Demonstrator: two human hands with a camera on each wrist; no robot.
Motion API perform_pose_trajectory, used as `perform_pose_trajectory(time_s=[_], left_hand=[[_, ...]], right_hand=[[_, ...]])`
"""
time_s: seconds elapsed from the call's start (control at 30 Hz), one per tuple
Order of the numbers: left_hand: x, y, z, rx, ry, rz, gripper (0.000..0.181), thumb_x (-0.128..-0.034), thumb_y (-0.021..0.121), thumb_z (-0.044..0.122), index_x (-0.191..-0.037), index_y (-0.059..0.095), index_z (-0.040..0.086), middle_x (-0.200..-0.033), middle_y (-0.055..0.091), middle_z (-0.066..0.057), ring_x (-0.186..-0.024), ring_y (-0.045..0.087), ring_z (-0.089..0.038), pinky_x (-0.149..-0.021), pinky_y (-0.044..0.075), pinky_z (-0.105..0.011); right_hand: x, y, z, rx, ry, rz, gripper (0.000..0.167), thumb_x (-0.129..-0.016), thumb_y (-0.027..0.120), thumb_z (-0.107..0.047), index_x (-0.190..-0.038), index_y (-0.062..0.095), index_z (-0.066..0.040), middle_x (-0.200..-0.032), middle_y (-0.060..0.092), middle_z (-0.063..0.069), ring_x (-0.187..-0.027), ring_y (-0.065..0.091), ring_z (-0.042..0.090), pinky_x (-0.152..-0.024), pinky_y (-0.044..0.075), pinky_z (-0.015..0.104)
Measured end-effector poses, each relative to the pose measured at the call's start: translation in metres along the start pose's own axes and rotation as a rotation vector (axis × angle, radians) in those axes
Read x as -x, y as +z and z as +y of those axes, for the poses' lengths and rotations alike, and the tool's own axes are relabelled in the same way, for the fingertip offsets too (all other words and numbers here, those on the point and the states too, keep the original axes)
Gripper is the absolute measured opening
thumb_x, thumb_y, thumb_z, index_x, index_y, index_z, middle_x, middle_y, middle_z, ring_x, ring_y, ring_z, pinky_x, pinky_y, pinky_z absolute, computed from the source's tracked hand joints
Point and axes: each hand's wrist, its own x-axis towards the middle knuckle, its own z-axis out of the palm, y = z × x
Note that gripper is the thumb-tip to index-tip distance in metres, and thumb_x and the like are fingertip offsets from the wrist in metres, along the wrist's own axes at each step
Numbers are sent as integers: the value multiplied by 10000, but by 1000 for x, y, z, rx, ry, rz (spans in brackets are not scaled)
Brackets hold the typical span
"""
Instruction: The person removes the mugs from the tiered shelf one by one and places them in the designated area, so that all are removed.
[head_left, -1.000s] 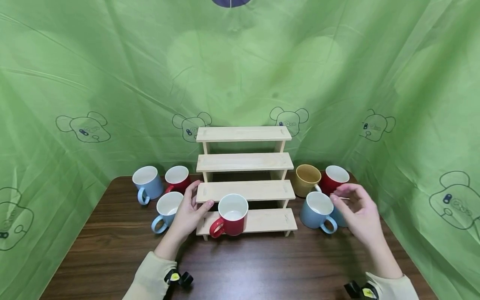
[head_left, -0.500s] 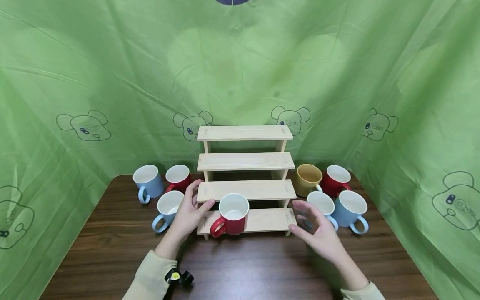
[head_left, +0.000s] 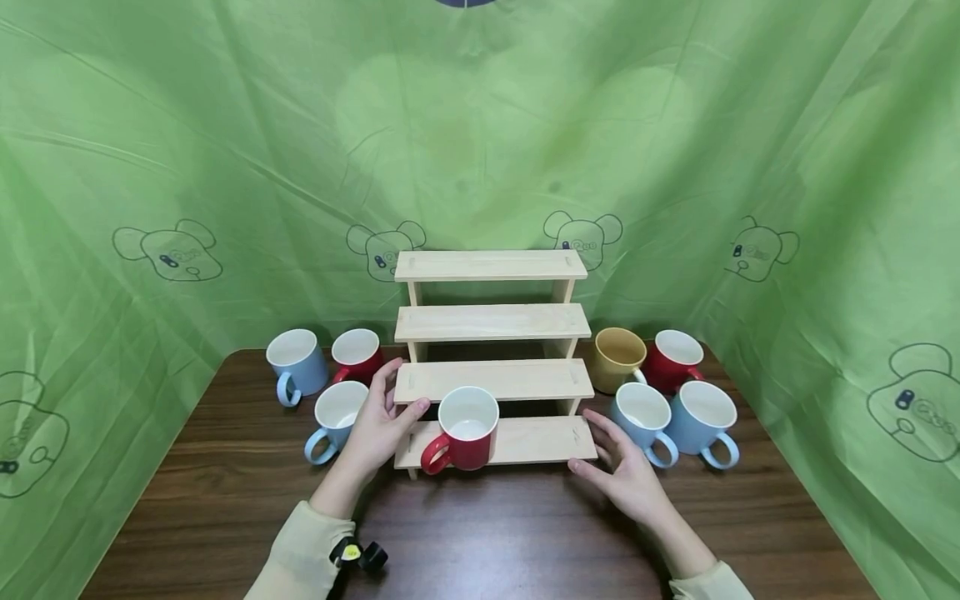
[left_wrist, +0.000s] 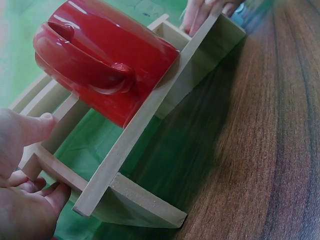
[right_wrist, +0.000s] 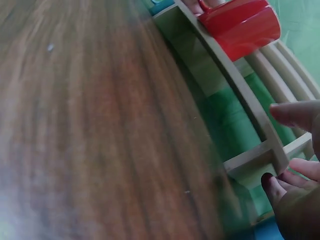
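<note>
A pale wooden stepped display shelf (head_left: 493, 321) stands mid-table. My left hand (head_left: 378, 429) grips its left end at the second step from the bottom, thumb in front and fingers around the side. At the right end of the lowest step, my right hand (head_left: 630, 479) has its thumb and fingers around the board's corner; the fingers (right_wrist: 295, 180) reach past the end in the right wrist view. A red mug (head_left: 468, 429) with white inside sits on the lowest step, handle towards the front left. Neither hand touches that mug in the left wrist view (left_wrist: 107, 55).
Left of the shelf stand two light blue mugs (head_left: 296, 367) and a red mug (head_left: 357, 357). To its right are a yellow mug (head_left: 618, 362), another red mug (head_left: 671, 362) and two blue mugs (head_left: 701, 417). Green cloth (head_left: 480, 133) hangs behind the dark wooden table (head_left: 480, 542).
My right hand has moved left from the blue mugs to the lowest step's right end and closed around its corner. My left hand and the mug on the step have stayed put.
</note>
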Motion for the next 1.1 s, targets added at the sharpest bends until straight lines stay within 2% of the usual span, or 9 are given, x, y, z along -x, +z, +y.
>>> perform_pose_trajectory(time_s=[0.13, 0.17, 0.37, 0.43, 0.67, 0.83, 0.93, 1.03, 1.1], left_hand=[[0, 0, 1, -12, -9, 5, 866, -1012, 748, -33, -1688, 215, 58, -1696, 306, -216, -1500, 460, -361, -1107, 482, -196], [0, 1, 1, -15, -12, 6, 867, -1012, 751, -28, -1689, 215, 60, -1699, 303, -215, -1503, 458, -363, -1109, 479, -194], [0, 1, 2, -33, -30, 8, 864, -1019, 748, -15, -1693, 211, 56, -1703, 302, -217, -1510, 454, -373, -1107, 475, -191], [1, 1, 5, -50, -38, 4, 865, -1025, 744, -5, -1698, 202, 49, -1711, 299, -223, -1511, 456, -386, -1104, 473, -188], [7, -2, 23, -155, -108, -16, 877, -1046, 737, 53, -1716, 171, 38, -1676, 368, -276, -1467, 522, -419, -1060, 504, -218], [16, -5, 42, -246, -130, -29, 831, -1057, 742, 118, -1693, 222, -7, -1616, 455, -293, -1359, 624, -428, -1071, 567, -370], [24, -3, 52, -402, -63, -20, 784, -1053, 755, 152, -1663, 298, -29, -1563, 513, -294, -1306, 662, -421, -1068, 575, -478], [34, 1, 58, -613, 72, 16, 729, -1034, 773, 181, -1612, 395, -50, -1517, 550, -281, -1268, 661, -420, -1052, 573, -566], [41, 4, 60, -749, 162, 65, 688, -1014, 787, 205, -1564, 467, -58, -1486, 572, -269, -1267, 635, -434, -1058, 549, -601]], right_hand=[[-1, 2, 5, -48, 27, 10, 823, -913, 830, 84, -1618, 406, 69, -1602, 479, 341, -1404, 551, 56, -1074, 482, 154], [-1, 2, 6, -53, 36, 10, 830, -915, 828, 84, -1624, 398, 65, -1602, 480, 340, -1403, 553, 59, -1068, 488, 156], [-1, 1, 10, -51, 89, 10, 863, -922, 846, 41, -1643, 372, 57, -1610, 493, 312, -1485, 498, 373, -1066, 476, 146], [-2, 1, 12, -52, 102, 8, 871, -922, 853, 29, -1646, 370, 55, -1620, 488, 299, -1483, 493, 390, -1063, 476, 145], [-3, 0, 22, -137, 97, 6, 868, -923, 822, 88, -1649, 345, 79, -1619, 464, 330, -1320, 621, 22, -1004, 558, 205], [-1, 0, 26, -192, 74, -2, 860, -928, 795, 120, -1649, 326, 97, -1626, 416, 371, -1297, 632, 2, -978, 582, 224], [1, 0, 27, -203, 66, 0, 852, -930, 785, 131, -1646, 323, 103, -1641, 392, 372, -1297, 634, 4, -965, 590, 229], [1, 1, 28, -211, 56, 6, 842, -932, 779, 138, -1642, 327, 109, -1624, 404, 388, -1293, 645, 20, -960, 595, 237], [1, 1, 29, -212, 54, 2, 843, -934, 777, 137, -1645, 325, 104, -1615, 411, 390, -1293, 647, 25, -960, 596, 238]])
